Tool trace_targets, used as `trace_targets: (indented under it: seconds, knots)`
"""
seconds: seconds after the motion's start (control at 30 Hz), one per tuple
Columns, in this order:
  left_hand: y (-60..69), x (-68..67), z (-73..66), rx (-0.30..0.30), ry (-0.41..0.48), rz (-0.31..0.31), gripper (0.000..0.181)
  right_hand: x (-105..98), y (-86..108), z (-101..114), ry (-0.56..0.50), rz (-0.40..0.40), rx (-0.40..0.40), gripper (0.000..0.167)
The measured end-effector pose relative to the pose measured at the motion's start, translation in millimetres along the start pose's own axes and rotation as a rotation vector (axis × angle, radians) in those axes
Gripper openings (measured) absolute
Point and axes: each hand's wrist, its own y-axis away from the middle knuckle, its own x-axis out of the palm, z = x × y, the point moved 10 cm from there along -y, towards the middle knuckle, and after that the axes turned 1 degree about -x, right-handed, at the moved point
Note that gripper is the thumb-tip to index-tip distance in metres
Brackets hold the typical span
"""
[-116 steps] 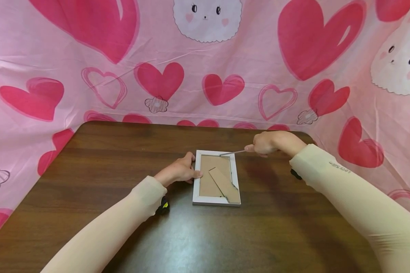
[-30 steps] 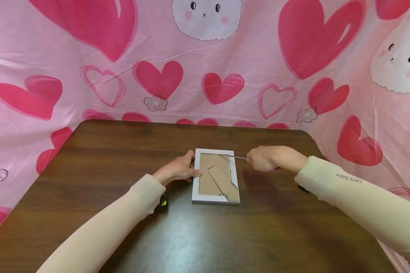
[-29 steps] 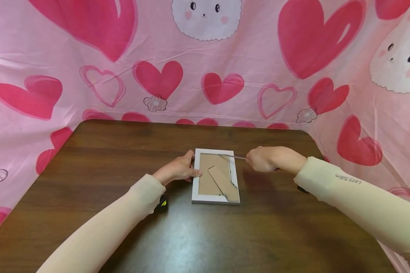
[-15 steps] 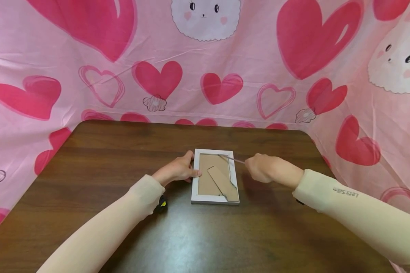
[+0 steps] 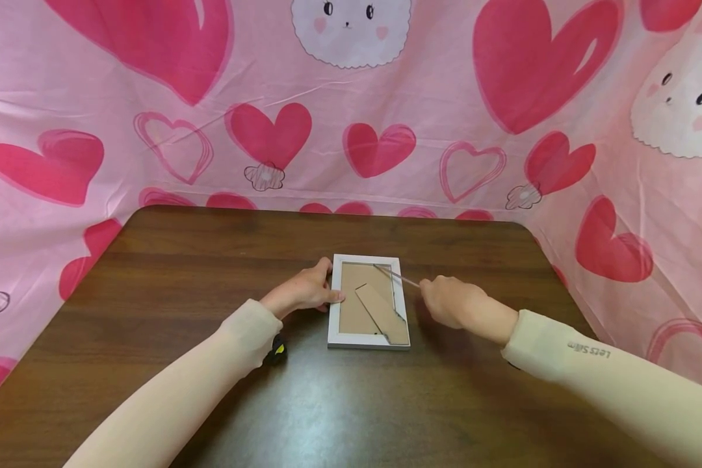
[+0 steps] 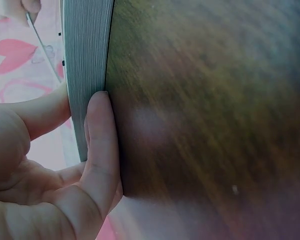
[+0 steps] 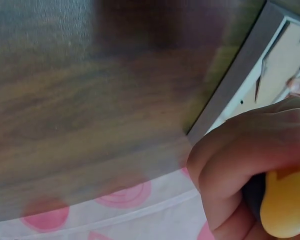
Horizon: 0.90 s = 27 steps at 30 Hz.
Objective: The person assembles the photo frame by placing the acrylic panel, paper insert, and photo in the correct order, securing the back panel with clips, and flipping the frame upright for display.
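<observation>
A white picture frame (image 5: 363, 339) lies face down, its brown backing board (image 5: 357, 318) and slanted stand flap (image 5: 380, 312) facing up. My left hand (image 5: 307, 289) holds its left side, thumb on the rim. In the left wrist view, the fingers (image 6: 102, 135) press along the frame's ridged side. My right hand (image 5: 453, 302), right of the frame, grips a screwdriver whose thin metal shaft (image 5: 402, 279) slants across the rim. Its tip meets the far inner edge of the backing. The right wrist view shows the yellow and black handle (image 7: 287, 200) inside the curled fingers.
The frame rests on a dark brown wooden table (image 5: 222, 273). Behind and beside it hangs a pink cloth (image 5: 327, 97) printed with hearts. A dark strap with a yellow-green mark (image 5: 278, 351) sits under the left wrist.
My right hand has swung nearer to me, turning the screwdriver's shaft to a steeper slant while its tip stays near the frame's far inner edge. The left hand and frame have barely moved.
</observation>
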Motion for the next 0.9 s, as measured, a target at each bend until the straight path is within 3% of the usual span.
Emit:
trace_targets:
  seconds: [0.23,0.57,0.9]
  knots:
    - [-0.7,1.1,-0.5,0.003,-0.006,0.003,0.055,8.0,4.2,2.3,0.006,-0.048,0.015,0.005]
    - [0.4,-1.0,1.5,-0.009,-0.023,-0.001,0.058,14.9,6.2,10.0,0.037,-0.111,-0.03,0.016]
    - [-2.2,1.1,-0.6,0.027,0.022,-0.001,0.051,14.6,9.5,9.6,0.061,-0.234,-0.023,0.012]
